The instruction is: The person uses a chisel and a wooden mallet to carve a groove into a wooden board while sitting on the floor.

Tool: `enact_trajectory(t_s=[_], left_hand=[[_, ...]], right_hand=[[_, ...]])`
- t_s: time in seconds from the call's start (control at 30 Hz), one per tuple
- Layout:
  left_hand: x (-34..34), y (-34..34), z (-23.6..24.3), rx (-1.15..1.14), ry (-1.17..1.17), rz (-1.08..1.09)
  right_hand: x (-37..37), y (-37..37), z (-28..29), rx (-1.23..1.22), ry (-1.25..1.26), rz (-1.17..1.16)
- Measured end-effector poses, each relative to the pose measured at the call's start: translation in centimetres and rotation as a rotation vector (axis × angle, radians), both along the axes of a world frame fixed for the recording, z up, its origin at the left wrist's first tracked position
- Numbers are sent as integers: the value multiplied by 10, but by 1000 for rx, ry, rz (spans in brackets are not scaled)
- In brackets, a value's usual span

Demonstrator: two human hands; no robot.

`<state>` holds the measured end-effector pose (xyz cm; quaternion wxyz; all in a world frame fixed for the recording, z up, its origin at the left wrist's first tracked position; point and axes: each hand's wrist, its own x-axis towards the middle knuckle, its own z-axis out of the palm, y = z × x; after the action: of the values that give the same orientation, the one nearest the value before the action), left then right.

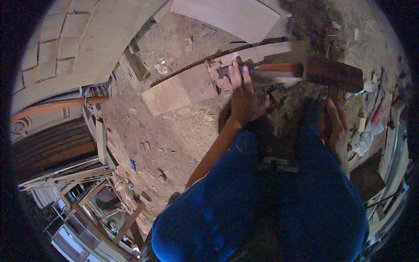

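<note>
A pale wooden board (179, 91) lies on the ground in front of me, with a rough, chipped cut-out (217, 66) in its middle. My left hand (244, 98) reaches over the board, fingers stretched out, their tips at the cut-out. Beside those fingertips a chisel with a reddish-brown handle (279, 68) rests on the board; the hand partly hides its blade. A dark wooden block (338, 75) sits at the board's right end. My right hand (337, 124) hangs by my right knee, fingers extended and holding nothing that I can see.
Another pale board (227, 18) lies beyond the work. A large wooden panel (91, 48) fills the upper left. Carved panels and stacked timber (56, 148) stand at left, scrap wood (126, 218) below them. Crumpled plastic (366, 137) and offcuts lie at right.
</note>
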<state>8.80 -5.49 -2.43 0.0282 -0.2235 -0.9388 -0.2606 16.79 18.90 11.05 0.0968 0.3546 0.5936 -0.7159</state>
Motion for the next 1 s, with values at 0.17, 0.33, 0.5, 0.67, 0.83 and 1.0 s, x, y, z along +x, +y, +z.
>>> enact_trajectory(t_s=[0.17, 0.33, 0.5, 0.67, 0.83, 1.0], left_hand=[[0, 9, -6, -10, -30, 18], [-5, 11, 6, 17, 6, -37], [-3, 4, -11, 77, -69, -21], [1, 5, -7, 42, 19, -13], [-3, 12, -6, 67, 21, -16], [-3, 10, -10, 89, 42, -36]], right_hand=[[-2, 31, 5, 23, 78, -155], [-1, 31, 12, 75, 53, -137], [0, 47, 11, 35, 116, -195], [8, 11, 17, 121, 6, -16], [4, 32, 18, 101, 51, -150], [4, 22, 17, 124, 17, -97]])
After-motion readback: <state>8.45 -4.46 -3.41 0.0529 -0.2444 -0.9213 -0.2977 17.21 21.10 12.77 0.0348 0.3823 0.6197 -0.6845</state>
